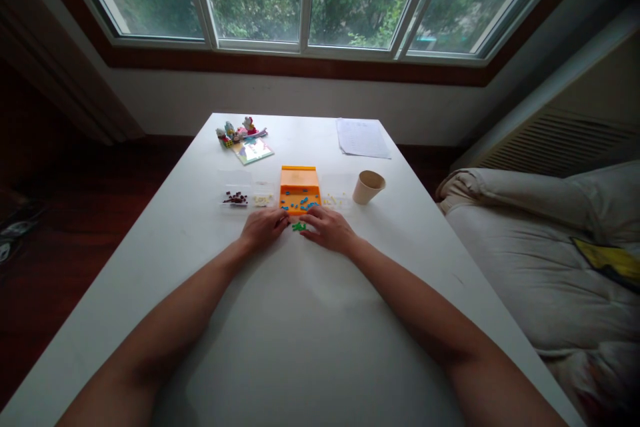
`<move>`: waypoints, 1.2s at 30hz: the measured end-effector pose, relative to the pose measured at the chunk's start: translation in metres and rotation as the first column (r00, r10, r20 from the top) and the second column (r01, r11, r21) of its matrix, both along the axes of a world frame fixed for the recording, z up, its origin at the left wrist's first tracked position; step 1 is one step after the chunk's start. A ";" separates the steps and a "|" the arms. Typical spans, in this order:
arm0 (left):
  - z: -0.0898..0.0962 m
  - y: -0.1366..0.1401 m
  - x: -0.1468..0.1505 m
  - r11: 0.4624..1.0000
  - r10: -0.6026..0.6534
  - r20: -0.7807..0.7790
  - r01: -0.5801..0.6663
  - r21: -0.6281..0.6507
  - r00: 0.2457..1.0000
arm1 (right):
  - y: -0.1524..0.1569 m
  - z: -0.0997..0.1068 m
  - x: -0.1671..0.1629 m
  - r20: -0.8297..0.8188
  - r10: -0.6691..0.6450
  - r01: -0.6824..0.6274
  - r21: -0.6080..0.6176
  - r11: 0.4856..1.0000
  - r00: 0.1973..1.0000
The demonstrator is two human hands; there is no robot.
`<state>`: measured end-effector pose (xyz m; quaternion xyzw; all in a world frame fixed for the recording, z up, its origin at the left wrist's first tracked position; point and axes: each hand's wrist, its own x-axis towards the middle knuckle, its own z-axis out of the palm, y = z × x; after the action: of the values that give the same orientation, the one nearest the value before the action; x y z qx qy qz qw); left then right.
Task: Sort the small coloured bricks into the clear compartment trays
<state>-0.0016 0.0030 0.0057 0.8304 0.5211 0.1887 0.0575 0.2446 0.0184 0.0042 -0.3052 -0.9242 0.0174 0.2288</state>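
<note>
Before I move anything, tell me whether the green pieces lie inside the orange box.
No: the green pieces are outside the orange box, on its near side, between the left hand and the right hand.

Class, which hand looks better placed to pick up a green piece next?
Probably the right hand: it reaches right up to the small green pieces, whereas the left hand sits slightly farther from them, near the orange box.

So your left hand and right hand are totally bare, same with your left forearm and right forearm, kinda narrow up by the hands, way thicker lower down.
</note>
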 end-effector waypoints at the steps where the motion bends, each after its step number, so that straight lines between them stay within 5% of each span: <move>1: 0.001 -0.001 0.000 1.000 -0.008 -0.007 0.008 -0.003 1.000 | 0.002 0.002 0.005 0.015 -0.002 0.002 -0.001 1.000 1.000; 8: 0.001 0.000 -0.003 0.999 -0.045 -0.015 0.044 -0.031 0.999 | 0.010 0.006 0.018 0.100 0.054 -0.042 -0.119 0.992 0.993; 36: 0.002 0.000 0.000 0.993 -0.121 -0.024 0.121 0.014 0.992 | 0.003 -0.005 0.004 0.121 -0.149 0.160 -0.087 0.983 0.981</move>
<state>-0.0019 0.0027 0.0074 0.8630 0.4688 0.1795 0.0564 0.2487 0.0209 -0.0008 -0.3871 -0.9074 0.0265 0.1615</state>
